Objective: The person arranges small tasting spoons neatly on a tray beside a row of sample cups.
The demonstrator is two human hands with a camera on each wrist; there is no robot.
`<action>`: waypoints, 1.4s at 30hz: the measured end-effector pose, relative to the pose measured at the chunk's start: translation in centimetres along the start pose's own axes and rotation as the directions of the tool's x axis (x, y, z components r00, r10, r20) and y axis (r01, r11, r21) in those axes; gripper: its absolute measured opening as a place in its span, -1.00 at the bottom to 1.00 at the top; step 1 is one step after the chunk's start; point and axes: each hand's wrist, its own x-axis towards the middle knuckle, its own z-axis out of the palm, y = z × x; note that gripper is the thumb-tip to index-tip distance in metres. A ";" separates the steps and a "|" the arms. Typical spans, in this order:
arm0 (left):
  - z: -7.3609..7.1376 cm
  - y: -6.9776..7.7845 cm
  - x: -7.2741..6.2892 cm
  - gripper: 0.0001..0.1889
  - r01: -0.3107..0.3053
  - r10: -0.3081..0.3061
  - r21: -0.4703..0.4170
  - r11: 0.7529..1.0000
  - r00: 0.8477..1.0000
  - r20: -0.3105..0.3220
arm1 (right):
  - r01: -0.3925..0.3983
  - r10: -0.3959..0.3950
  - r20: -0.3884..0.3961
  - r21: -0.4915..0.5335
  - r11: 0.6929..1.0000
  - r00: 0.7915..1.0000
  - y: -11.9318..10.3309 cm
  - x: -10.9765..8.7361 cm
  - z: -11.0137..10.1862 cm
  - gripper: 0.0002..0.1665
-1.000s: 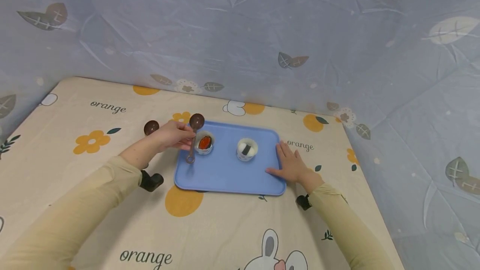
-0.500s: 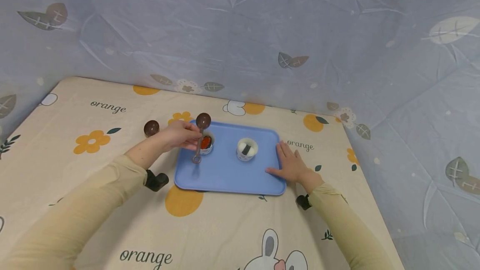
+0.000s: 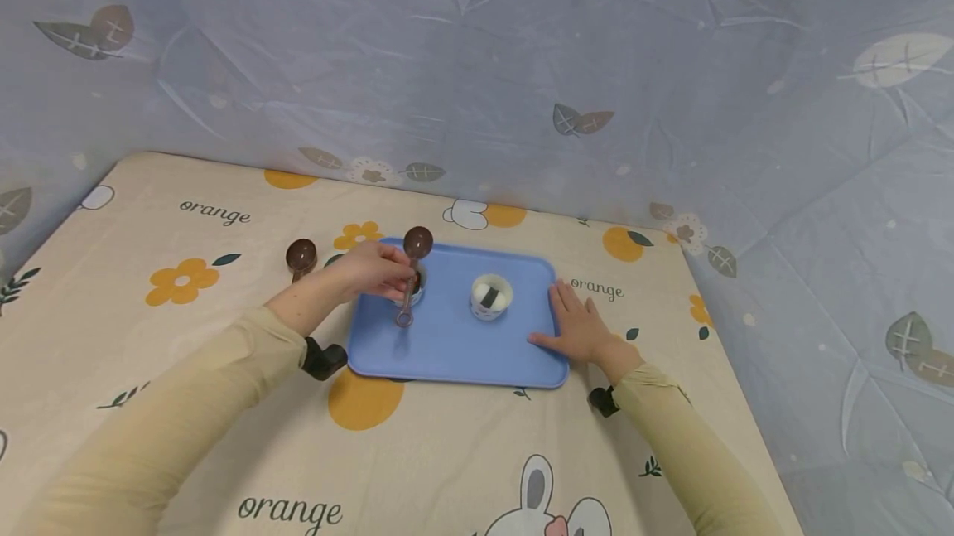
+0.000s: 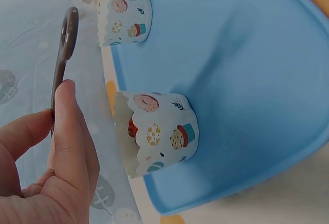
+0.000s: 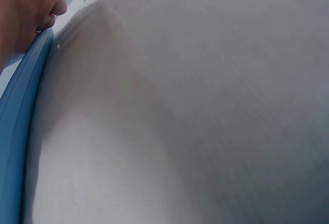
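My left hand (image 3: 373, 269) pinches the handle of a brown spoon (image 3: 418, 243) between thumb and fingers, its round bowl pointing away and its ringed handle end toward me. The spoon hangs over the left part of a blue tray (image 3: 455, 354), casting a shadow on it. Just beneath is a scalloped paper cup (image 4: 164, 131) with cupcake prints and something red inside, mostly hidden in the head view. A matching cup (image 3: 491, 297) to its right holds a white piece with a black band. My right hand (image 3: 580, 327) rests with straight fingers on the tray's right edge.
A second brown spoon (image 3: 301, 256) lies left of the tray, its handle partly behind my left forearm. The patterned cream cloth (image 3: 417, 478) covers the table, and a grey-blue curtain (image 3: 477, 89) hangs behind its far edge.
My left hand has carried the spoon a little to the right, from the left side of the left cup to above it. The right hand, tray and cups stay put.
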 end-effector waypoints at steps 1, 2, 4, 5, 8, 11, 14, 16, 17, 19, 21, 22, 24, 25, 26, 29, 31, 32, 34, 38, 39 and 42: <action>0.1 0.0 0.0 -0.62 0.000 0.000 0.000 1.000 1.000 -0.002 | 0.000 0.000 0.000 0.002 1.000 1.000 0.0 0.0 0.0 0.19; 0.2 0.1 0.0 -0.63 0.000 0.000 -0.001 1.000 1.000 -0.004 | 0.001 -0.001 -0.001 0.003 1.000 1.000 0.0 0.0 0.0 0.19; 0.6 0.3 0.1 -0.63 0.004 -0.004 -0.001 1.000 1.000 -0.006 | 0.002 -0.002 -0.004 0.005 1.000 1.000 -0.1 0.0 -0.1 0.18; 0.7 0.3 0.2 -0.64 0.006 -0.006 -0.001 1.000 1.000 -0.007 | 0.003 -0.003 -0.006 0.006 1.000 1.000 -0.1 0.0 -0.1 0.18; 1.1 0.4 0.4 -0.66 0.011 -0.011 0.001 1.000 1.000 -0.016 | 0.005 -0.005 -0.011 0.003 1.000 1.000 0.0 0.0 0.0 0.18; 1.4 0.3 0.6 -0.67 0.017 -0.017 0.010 1.000 1.000 -0.025 | 0.004 -0.004 -0.009 -0.003 1.000 1.000 0.0 0.0 0.1 0.18; 1.8 0.3 0.8 -0.67 0.014 -0.013 0.024 1.000 0.999 -0.031 | 0.002 -0.002 -0.004 0.001 1.000 1.000 0.0 0.0 0.0 0.18; 2.1 0.3 0.9 -0.66 0.010 -0.009 0.031 0.999 0.999 -0.032 | 0.001 -0.001 -0.002 0.004 1.000 1.000 -0.1 0.0 0.0 0.18; 2.3 0.3 0.9 -0.66 0.004 -0.003 0.032 0.999 1.000 -0.031 | 0.001 -0.001 -0.002 0.006 1.000 1.000 -0.1 0.0 0.0 0.18; 2.6 0.3 1.0 -0.65 -0.005 0.006 0.037 0.999 0.999 -0.036 | 0.001 -0.001 -0.002 0.006 1.000 1.000 -0.1 -0.1 -0.1 0.18; 2.9 0.3 1.0 -0.64 -0.007 0.009 0.039 0.999 0.999 -0.038 | 0.001 -0.001 -0.002 0.000 1.000 1.000 -0.1 -0.1 -0.1 0.18; 3.1 0.3 1.0 -0.64 -0.009 0.011 0.041 0.999 0.999 -0.043 | 0.001 -0.001 -0.002 -0.002 1.000 1.000 -0.1 -0.1 0.0 0.18; 3.5 0.3 1.0 -0.64 -0.011 0.013 0.044 0.999 0.999 -0.048 | 0.000 0.000 -0.002 -0.005 1.000 1.000 -0.1 0.0 0.0 0.18; 3.6 0.3 1.0 -0.65 -0.009 0.012 0.047 0.999 0.999 -0.050 | -0.001 0.001 -0.002 -0.007 1.000 1.000 -0.1 0.0 0.0 0.18; 3.8 0.3 1.0 -0.65 -0.009 0.011 0.050 0.999 0.999 -0.051 | 0.000 0.000 -0.004 -0.007 1.000 1.000 -0.1 -0.1 0.0 0.17; 4.1 0.3 1.1 -0.66 -0.011 0.015 0.066 0.998 0.998 -0.053 | 0.000 0.000 -0.005 -0.002 1.000 1.000 -0.1 -0.1 0.0 0.17; 4.3 0.3 1.0 -0.66 -0.012 0.017 0.075 0.997 0.998 -0.057 | 0.001 -0.001 -0.006 -0.003 1.000 1.000 -0.1 -0.1 0.0 0.17; 4.4 0.3 1.0 -0.66 -0.016 0.020 0.082 0.997 0.998 -0.058 | 0.001 -0.001 -0.007 -0.004 1.000 1.000 -0.1 -0.1 0.0 0.17; 4.6 0.3 0.9 -0.66 -0.021 0.026 0.087 0.996 0.998 -0.063 | 0.003 -0.003 -0.008 -0.004 1.000 1.000 -0.2 -0.1 0.0 0.17; 4.9 0.4 0.7 -0.67 -0.025 0.033 0.100 0.995 0.997 -0.074 | 0.003 -0.003 -0.009 -0.009 1.000 1.000 -0.2 0.0 -0.1 0.18; 5.0 0.3 0.7 -0.67 -0.025 0.033 0.100 0.995 0.996 -0.079 | 0.004 -0.004 -0.009 -0.009 1.000 1.000 -0.2 0.0 0.0 0.18; 5.2 0.2 0.7 -0.68 -0.025 0.035 0.104 0.994 0.995 -0.096 | 0.004 -0.004 -0.011 -0.008 1.000 1.000 -0.1 0.0 0.0 0.18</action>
